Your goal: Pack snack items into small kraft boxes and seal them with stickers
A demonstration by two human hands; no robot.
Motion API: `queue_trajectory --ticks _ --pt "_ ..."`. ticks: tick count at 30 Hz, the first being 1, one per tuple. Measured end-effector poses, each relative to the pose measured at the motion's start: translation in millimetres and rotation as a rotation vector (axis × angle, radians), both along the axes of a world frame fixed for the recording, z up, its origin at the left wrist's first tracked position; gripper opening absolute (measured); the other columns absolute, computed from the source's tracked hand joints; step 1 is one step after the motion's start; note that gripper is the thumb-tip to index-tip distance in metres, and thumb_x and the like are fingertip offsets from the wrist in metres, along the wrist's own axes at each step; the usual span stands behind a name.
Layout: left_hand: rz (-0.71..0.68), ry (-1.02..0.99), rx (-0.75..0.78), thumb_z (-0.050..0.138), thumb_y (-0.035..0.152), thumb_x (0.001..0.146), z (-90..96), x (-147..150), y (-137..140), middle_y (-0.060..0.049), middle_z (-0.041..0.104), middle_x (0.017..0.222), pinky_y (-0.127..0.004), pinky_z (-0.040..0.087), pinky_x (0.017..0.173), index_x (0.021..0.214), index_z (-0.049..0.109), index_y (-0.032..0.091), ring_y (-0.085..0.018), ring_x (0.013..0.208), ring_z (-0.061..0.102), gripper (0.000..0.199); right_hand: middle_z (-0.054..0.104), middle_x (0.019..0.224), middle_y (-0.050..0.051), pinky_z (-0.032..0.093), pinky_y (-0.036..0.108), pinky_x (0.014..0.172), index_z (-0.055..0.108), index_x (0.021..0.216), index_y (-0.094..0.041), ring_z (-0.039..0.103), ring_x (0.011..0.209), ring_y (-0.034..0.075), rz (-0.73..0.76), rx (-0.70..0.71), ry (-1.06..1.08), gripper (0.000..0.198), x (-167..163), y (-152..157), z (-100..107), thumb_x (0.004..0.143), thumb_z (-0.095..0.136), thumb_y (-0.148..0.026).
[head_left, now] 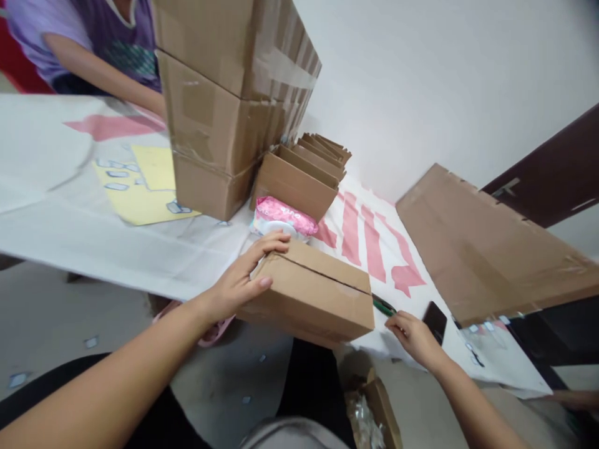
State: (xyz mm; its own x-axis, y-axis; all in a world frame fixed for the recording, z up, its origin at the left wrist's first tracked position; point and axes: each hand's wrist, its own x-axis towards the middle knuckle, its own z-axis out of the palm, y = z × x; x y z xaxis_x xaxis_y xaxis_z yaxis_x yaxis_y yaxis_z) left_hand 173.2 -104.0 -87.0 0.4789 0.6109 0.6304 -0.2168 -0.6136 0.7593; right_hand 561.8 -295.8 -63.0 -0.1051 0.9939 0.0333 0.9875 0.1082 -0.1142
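A closed cardboard box [322, 284] lies at the table's near edge, with a dark seam running along its top. My left hand [246, 271] grips its left end, fingers over the top edge and thumb on the near side. Off the box's right end, my right hand [414, 337] is closed in a pinch at the end of a slim dark green tool [384, 305]. The tool's far tip meets the box near the seam, and its exact kind is unclear. Just behind the box sits a pink wipes pack [285, 218].
Tall stacked cartons [206, 112] stand at the back left, beside a co-worker's arm [107, 78]. Open boxes [299, 178] are lined up behind the wipes. A phone [435, 321] lies right of my hand, near a large cardboard panel [491, 249]. Below is an open carton [381, 399].
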Motion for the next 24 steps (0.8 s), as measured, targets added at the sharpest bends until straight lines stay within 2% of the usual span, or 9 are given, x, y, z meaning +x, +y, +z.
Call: queue_trajectory --ticks 3,7,12,15,17,19,22,24 --pt "0.008 -0.006 0.009 0.048 0.056 0.084 -0.3 0.1 0.1 -0.007 0.041 0.143 -0.053 0.016 0.114 0.122 0.05 0.026 -0.035 0.138 0.025 0.048 0.066 0.08 0.005 0.053 0.033 0.07 0.065 0.08 -0.02 0.064 0.076 0.019 -0.113 0.005 0.009 0.02 6.7 -17.5 -26.6 0.084 0.046 -0.017" --pt "0.03 0.023 0.012 0.047 0.056 0.085 0.9 0.2 -0.9 -0.007 0.041 0.143 -0.053 0.018 0.113 0.122 0.05 0.026 -0.035 0.137 0.026 0.048 0.066 0.079 0.004 0.054 0.033 0.071 0.062 0.1 -0.017 0.064 0.076 0.019 -0.191 0.085 0.139 0.024 12.6 -26.4 -43.3 0.08 0.049 -0.019" --pt "0.052 0.029 0.015 0.046 0.055 0.085 2.2 0.4 -2.2 -0.005 0.042 0.143 -0.053 0.018 0.114 0.122 0.051 0.026 -0.034 0.138 0.026 0.047 0.064 0.09 0.007 0.054 0.034 0.077 0.062 0.099 -0.017 0.063 0.085 0.019 -0.127 0.161 0.182 0.028 13.7 -30.8 -47.9 0.079 0.043 -0.01" --pt "0.048 0.032 0.02 0.045 0.055 0.085 1.7 0.8 -2.2 -0.006 0.041 0.143 -0.054 0.019 0.113 0.122 0.051 0.027 -0.034 0.138 0.026 0.047 0.063 0.09 0.007 0.056 0.034 0.072 0.061 0.103 -0.017 0.063 0.079 0.018 -0.123 0.238 0.163 0.038 12.8 -33.7 -54.1 0.074 0.04 -0.005" --pt "0.04 0.033 0.021 0.045 0.056 0.085 1.1 1.5 -2.6 -0.006 0.041 0.143 -0.054 0.019 0.113 0.122 0.051 0.026 -0.034 0.138 0.025 0.048 0.064 0.088 0.007 0.056 0.035 0.072 0.058 0.108 -0.017 0.064 0.078 0.019 -0.136 0.262 0.118 0.039 13.4 -33.9 -58.1 0.076 0.039 -0.005" --pt "0.035 0.012 0.011 0.046 0.057 0.085 0.0 2.6 -3.3 -0.007 0.039 0.145 -0.053 0.02 0.113 0.126 0.047 0.026 -0.034 0.138 0.025 0.051 0.064 0.094 0.008 0.056 0.039 0.077 0.056 0.112 -0.018 0.064 0.086 0.021 -0.133 0.293 0.053 0.035 14.0 -31.0 -58.9 0.082 0.04 -0.009" --pt "0.082 -0.039 0.0 0.046 0.06 0.084 -1.8 2.8 -5.0 -0.01 0.03 0.148 -0.051 0.027 0.11 0.136 0.034 0.027 -0.033 0.136 0.027 0.062 0.061 0.105 0.011 0.052 0.047 0.084 0.055 0.112 -0.019 0.06 0.099 0.025 -0.087 0.387 -0.029 0.028 8.6 -20.1 -49.9 0.086 0.043 -0.015" --pt "0.161 -0.035 0.047 0.048 0.063 0.081 -0.9 0.6 -7.1 -0.012 0.034 0.142 -0.052 0.029 0.108 0.132 0.037 0.025 -0.033 0.132 0.033 0.065 0.06 0.106 0.012 0.051 0.05 0.085 0.055 0.112 -0.02 0.058 0.101 0.026 -0.041 0.446 -0.037 0.026 -2.0 -10.4 -36.7 0.088 0.046 -0.018"
